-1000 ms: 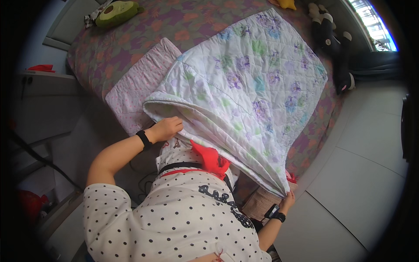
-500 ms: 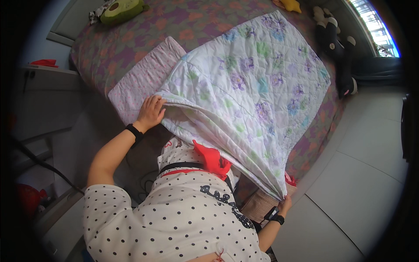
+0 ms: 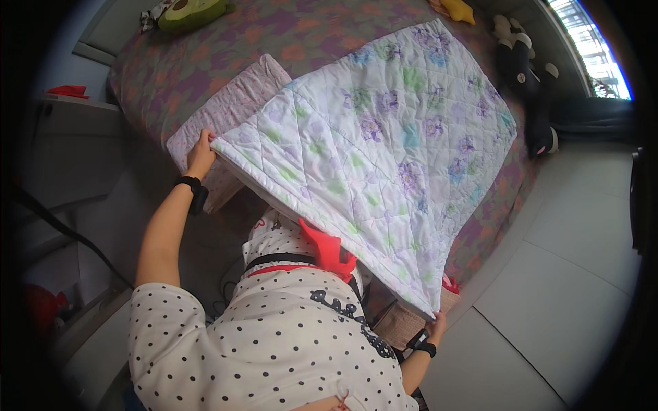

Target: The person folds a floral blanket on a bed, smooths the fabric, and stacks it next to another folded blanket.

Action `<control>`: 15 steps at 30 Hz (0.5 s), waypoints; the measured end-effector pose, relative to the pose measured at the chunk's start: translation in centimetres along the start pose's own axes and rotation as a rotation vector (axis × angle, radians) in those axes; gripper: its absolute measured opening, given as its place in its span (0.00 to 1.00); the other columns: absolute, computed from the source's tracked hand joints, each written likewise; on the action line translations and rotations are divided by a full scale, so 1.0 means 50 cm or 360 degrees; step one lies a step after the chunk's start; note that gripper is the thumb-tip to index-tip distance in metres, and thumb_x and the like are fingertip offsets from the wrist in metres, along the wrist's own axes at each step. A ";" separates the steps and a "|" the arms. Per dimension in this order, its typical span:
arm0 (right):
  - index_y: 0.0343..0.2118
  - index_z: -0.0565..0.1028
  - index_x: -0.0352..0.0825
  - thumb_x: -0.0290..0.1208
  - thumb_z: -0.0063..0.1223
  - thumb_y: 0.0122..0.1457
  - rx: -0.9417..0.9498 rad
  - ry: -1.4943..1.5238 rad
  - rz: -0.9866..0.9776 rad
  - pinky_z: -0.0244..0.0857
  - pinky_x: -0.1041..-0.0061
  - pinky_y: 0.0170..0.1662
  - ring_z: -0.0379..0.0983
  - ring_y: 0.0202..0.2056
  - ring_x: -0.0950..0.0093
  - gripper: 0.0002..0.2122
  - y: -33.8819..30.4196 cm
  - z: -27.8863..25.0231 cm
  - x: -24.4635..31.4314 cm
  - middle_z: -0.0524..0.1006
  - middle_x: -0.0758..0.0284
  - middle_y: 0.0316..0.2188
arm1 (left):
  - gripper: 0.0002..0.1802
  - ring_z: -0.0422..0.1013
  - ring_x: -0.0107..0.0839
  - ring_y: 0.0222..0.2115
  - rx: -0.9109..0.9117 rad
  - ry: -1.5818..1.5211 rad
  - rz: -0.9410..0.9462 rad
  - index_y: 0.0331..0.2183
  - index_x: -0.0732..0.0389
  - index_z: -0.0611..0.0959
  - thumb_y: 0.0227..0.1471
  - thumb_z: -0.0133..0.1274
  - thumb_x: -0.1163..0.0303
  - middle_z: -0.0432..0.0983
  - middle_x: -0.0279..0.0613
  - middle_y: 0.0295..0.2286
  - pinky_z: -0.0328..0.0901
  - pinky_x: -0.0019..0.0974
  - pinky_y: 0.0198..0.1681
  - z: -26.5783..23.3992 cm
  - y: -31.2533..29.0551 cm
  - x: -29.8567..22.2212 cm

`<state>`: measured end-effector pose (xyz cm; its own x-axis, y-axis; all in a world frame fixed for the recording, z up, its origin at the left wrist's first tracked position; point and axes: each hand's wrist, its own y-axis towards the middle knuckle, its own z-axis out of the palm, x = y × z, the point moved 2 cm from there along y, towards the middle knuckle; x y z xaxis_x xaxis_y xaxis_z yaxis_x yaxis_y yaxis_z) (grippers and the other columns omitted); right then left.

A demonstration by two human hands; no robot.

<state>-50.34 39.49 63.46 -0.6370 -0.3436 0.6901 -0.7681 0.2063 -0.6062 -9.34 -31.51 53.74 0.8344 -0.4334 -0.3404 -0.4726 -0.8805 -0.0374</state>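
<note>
A white quilt [image 3: 384, 144] with purple, blue and green flowers spreads over the bed, its near edge pulled taut in front of my body. My left hand [image 3: 202, 156] grips its near left corner, raised beside a folded pink quilted cloth [image 3: 229, 99]. At the lower right, my right hand [image 3: 436, 325] pinches the opposite corner of that edge. The near border hangs off the bed between the two hands. Part of the pink cloth lies hidden under the quilt.
The bed [image 3: 288, 34] has a dark floral sheet. An avocado plush [image 3: 195, 15], a yellow star plush [image 3: 460, 11] and a black-and-white plush [image 3: 524, 68] lie on it. A woven basket [image 3: 399, 326] stands by my right arm. White cabinets [image 3: 548, 274] run along the right.
My left hand has moved left and slightly up with its corner, drawing the near edge straight; the fold along it has flattened. My right hand has shifted slightly down and left.
</note>
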 end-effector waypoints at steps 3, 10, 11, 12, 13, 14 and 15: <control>0.42 0.65 0.31 0.26 0.39 0.43 0.0268 -0.0019 0.0397 0.64 0.68 0.40 0.67 0.39 0.64 0.19 0.017 0.000 -0.027 0.69 0.60 0.39 | 0.10 0.67 0.36 0.35 0.0463 -0.0973 -0.0943 0.35 0.57 0.70 0.47 0.41 0.69 0.69 0.38 0.36 0.64 0.38 0.34 0.048 -0.019 0.026; 0.42 0.64 0.34 0.32 0.44 0.43 0.0199 -0.0340 0.0709 0.64 0.68 0.34 0.66 0.36 0.68 0.20 -0.011 0.058 0.018 0.68 0.63 0.35 | 0.13 0.66 0.28 0.33 0.0869 -0.2048 -0.1112 0.39 0.57 0.70 0.49 0.40 0.69 0.70 0.36 0.34 0.64 0.37 0.35 0.063 0.046 -0.011; 0.42 0.64 0.34 0.31 0.46 0.43 0.0162 -0.0600 0.0627 0.64 0.70 0.34 0.66 0.33 0.69 0.19 -0.025 0.077 0.041 0.68 0.63 0.35 | 0.13 0.66 0.28 0.33 0.0826 -0.2003 -0.1160 0.39 0.57 0.70 0.49 0.40 0.69 0.70 0.36 0.34 0.64 0.37 0.35 0.045 0.064 -0.023; 0.41 0.65 0.34 0.31 0.47 0.44 0.0160 -0.0855 0.0474 0.65 0.72 0.34 0.67 0.30 0.70 0.18 -0.038 0.099 0.068 0.69 0.64 0.34 | 0.11 0.66 0.27 0.32 0.0700 -0.1982 -0.1067 0.37 0.56 0.71 0.48 0.40 0.70 0.69 0.34 0.32 0.64 0.34 0.33 0.021 0.088 -0.038; 0.41 0.65 0.34 0.30 0.47 0.45 0.0093 -0.0830 0.0446 0.65 0.72 0.34 0.68 0.32 0.69 0.18 -0.057 0.111 0.099 0.68 0.62 0.36 | 0.10 0.65 0.25 0.30 0.0616 -0.1993 -0.0930 0.35 0.55 0.71 0.47 0.41 0.72 0.69 0.33 0.30 0.63 0.31 0.31 -0.004 0.112 -0.059; 0.41 0.65 0.34 0.30 0.47 0.45 0.0002 -0.0816 0.0471 0.65 0.72 0.34 0.68 0.32 0.69 0.18 -0.076 0.115 0.134 0.68 0.62 0.36 | 0.09 0.65 0.24 0.29 0.0464 -0.1951 -0.0883 0.34 0.54 0.71 0.46 0.41 0.73 0.68 0.32 0.28 0.62 0.30 0.29 -0.029 0.138 -0.075; 0.43 0.63 0.34 0.28 0.46 0.45 0.0224 -0.0404 0.0283 0.65 0.71 0.36 0.68 0.34 0.68 0.19 -0.095 0.123 0.169 0.68 0.61 0.38 | 0.09 0.64 0.23 0.27 0.0375 -0.1936 -0.0742 0.32 0.54 0.70 0.45 0.41 0.74 0.67 0.30 0.27 0.61 0.28 0.28 -0.055 0.168 -0.089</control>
<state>-51.68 29.96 69.75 -0.7098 -0.5344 0.4589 -0.6186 0.1614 -0.7690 -16.23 -37.50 57.54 0.2046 0.4552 -0.8665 -0.3533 -0.7912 -0.4991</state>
